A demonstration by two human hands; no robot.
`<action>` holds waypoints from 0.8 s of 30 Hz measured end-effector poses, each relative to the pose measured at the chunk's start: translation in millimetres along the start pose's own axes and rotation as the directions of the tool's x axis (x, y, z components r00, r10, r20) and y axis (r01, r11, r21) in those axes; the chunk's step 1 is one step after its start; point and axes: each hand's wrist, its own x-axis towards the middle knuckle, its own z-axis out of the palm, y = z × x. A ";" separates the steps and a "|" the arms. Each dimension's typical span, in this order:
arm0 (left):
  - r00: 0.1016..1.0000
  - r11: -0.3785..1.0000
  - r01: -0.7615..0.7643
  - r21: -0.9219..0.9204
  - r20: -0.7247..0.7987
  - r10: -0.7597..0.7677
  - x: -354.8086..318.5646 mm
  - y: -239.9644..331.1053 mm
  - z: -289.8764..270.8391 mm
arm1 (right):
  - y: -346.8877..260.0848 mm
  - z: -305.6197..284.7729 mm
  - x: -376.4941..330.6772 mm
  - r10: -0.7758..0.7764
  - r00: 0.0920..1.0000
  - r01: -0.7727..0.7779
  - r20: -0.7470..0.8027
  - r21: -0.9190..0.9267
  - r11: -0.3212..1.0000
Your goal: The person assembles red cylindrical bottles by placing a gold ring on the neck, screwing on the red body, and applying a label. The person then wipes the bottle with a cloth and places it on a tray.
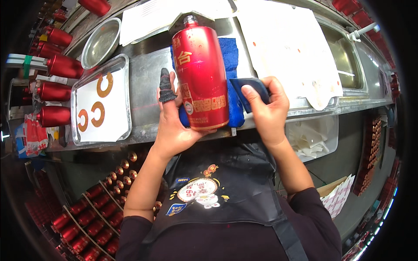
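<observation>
Head view: a red bottle (likely hefty and slick, best held low) tilts over a blue towel on the desk, left hand clasping it with spread fingers, right hand pinching a blue pad.

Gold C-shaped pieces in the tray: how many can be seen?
3. All lie on the white sheet in the tray at the left: an upper piece toward the far end, a middle piece and a left piece nearer the person. None looks hidden.
</observation>
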 end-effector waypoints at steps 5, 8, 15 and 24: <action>0.996 0.990 -0.030 0.141 -0.081 0.042 -0.1 0.9 1.1 | -8.5 4.5 10.6 -0.508 0.816 0.540 0.275 -0.052 0.840; 0.985 0.960 -0.135 0.244 -0.073 0.157 -2.3 4.2 0.7 | -17.6 16.5 43.0 -0.423 0.904 0.427 0.063 -0.128 0.895; 0.970 0.867 -0.196 0.457 -0.042 0.241 -9.7 8.2 -2.2 | -33.7 41.7 106.5 -0.569 0.805 0.590 0.165 -0.124 0.798; 0.969 0.849 -0.174 0.498 -0.065 0.237 -7.4 20.6 -1.8 | -35.4 27.0 77.5 -0.425 0.904 0.423 0.049 -0.248 0.871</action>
